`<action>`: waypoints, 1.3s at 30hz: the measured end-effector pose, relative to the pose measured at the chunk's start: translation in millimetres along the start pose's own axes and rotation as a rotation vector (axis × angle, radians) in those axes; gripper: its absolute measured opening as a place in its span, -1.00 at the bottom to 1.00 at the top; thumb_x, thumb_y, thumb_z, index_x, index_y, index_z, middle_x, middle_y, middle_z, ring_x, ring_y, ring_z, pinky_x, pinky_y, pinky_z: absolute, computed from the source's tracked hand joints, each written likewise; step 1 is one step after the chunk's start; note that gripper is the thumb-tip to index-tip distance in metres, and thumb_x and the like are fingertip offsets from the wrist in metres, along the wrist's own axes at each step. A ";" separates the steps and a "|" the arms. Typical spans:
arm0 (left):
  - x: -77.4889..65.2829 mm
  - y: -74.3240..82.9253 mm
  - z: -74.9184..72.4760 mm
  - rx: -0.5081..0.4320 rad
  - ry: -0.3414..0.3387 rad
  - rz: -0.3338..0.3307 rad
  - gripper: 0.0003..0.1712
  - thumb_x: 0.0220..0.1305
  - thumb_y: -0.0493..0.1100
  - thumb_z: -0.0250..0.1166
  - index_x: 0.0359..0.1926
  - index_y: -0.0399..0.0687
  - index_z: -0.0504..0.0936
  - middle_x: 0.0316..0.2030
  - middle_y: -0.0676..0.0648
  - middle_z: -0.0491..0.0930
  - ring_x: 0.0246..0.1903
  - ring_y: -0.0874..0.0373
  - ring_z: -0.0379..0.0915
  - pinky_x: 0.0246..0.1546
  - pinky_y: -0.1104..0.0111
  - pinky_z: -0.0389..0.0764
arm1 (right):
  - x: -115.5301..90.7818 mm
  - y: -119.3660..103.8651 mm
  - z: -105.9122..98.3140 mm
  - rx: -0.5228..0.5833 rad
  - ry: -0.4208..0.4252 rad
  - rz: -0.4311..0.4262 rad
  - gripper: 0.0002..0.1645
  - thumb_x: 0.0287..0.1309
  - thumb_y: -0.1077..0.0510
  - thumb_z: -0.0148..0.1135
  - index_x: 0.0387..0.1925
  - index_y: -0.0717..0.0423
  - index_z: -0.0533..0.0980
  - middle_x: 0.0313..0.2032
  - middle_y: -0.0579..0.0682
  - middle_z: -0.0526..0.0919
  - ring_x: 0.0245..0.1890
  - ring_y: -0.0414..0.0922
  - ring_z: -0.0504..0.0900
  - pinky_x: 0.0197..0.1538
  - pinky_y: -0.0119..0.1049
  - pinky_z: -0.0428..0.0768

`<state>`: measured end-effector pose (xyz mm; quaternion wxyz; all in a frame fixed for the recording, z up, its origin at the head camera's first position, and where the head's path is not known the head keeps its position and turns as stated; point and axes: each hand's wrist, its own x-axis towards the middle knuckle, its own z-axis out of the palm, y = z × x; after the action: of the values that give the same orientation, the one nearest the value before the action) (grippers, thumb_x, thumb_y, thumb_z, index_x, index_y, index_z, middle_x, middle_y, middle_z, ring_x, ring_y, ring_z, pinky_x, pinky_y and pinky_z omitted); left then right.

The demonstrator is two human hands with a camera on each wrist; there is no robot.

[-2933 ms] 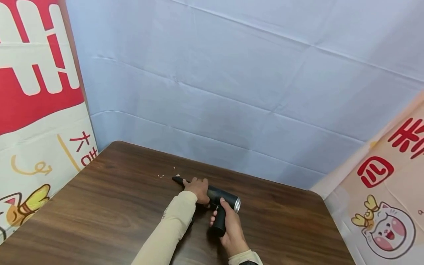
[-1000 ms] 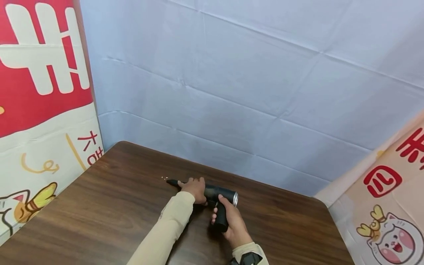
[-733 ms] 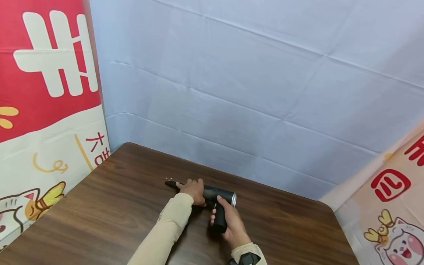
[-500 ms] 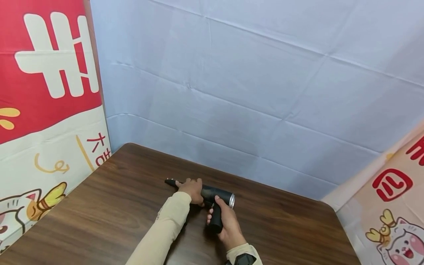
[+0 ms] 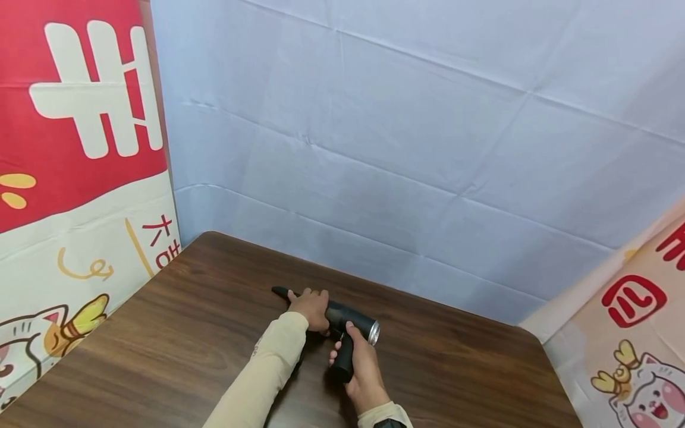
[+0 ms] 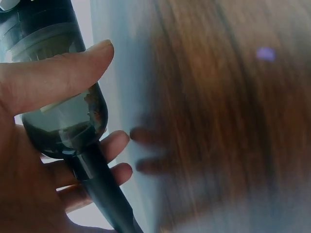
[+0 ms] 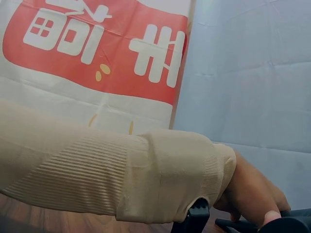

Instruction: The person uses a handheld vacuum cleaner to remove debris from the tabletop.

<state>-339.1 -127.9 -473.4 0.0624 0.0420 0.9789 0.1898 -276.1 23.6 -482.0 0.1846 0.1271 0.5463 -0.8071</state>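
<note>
A black handheld vacuum [image 5: 353,320] with a silver rear end is held low over the wooden table. My left hand [image 5: 312,308] grips its front part from above, thumb and fingers round the clear dust cup [image 6: 73,124], as the left wrist view shows. Some dark and brownish bits are inside the cup. Out of the left hand sticks the slim nozzle [image 5: 280,292], pointing to the left. My right hand [image 5: 366,370] grips the handle [image 5: 345,359], thumb up near the body. In the right wrist view the left sleeve [image 7: 175,174] hides most of the vacuum.
The brown wooden table [image 5: 176,321] has rounded far corners. Behind it hangs a pale blue cloth [image 5: 374,131]. Printed banners stand at both sides, a red and white left banner [image 5: 91,178] and a pinkish right banner [image 5: 637,333].
The pale crumbs that lay at the nozzle tip no longer show in the head view. The vacuum's handle has swung slightly left, and the nozzle tip has shifted a little right and farther away.
</note>
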 end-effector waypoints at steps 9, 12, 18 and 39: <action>-0.9 16.5 7.7 0.010 0.011 0.027 -0.15 0.09 -0.03 0.55 0.36 -0.15 0.42 0.22 -0.23 0.54 0.32 -0.22 0.32 0.34 -0.41 0.07 | -5.6 -3.9 -16.8 0.000 0.024 -0.002 -0.33 0.48 -0.12 0.08 0.27 0.31 0.18 -0.49 -0.05 0.47 -0.62 -0.25 0.53 -0.50 -0.40 0.61; -2.5 23.5 11.6 0.010 0.020 0.038 -0.14 0.07 0.00 0.58 0.34 -0.15 0.43 0.20 -0.23 0.55 0.30 -0.23 0.33 0.33 -0.42 0.08 | -8.6 -5.7 -25.9 0.001 0.011 0.013 -0.29 0.48 -0.16 0.10 0.31 0.28 0.16 -0.48 -0.06 0.48 -0.61 -0.24 0.53 -0.48 -0.39 0.62; -9.5 40.3 13.5 -0.004 0.037 0.030 -0.22 0.05 0.00 0.60 0.23 -0.15 0.49 0.11 -0.24 0.57 0.25 -0.23 0.37 0.31 -0.42 0.12 | -11.9 -11.9 -46.4 0.004 -0.050 0.049 -0.34 0.47 -0.24 0.07 0.17 0.26 0.27 -0.47 -0.08 0.49 -0.58 -0.25 0.52 -0.44 -0.38 0.61; -23.8 75.4 39.5 -0.049 0.118 -0.068 -0.27 0.01 -0.05 0.62 0.14 -0.27 0.52 0.04 -0.34 0.52 0.21 -0.36 0.34 0.20 -0.55 0.08 | -7.9 -23.4 -104.4 0.267 -0.355 0.223 -0.49 0.51 -0.23 -0.04 -0.16 0.18 0.39 -0.49 -0.11 0.45 -0.62 -0.26 0.41 -0.48 -0.43 0.49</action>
<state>-305.6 -46.3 -478.8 0.0119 -0.0041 0.9768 0.2138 -279.0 129.7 -497.9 0.3473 0.0662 0.3764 -0.8564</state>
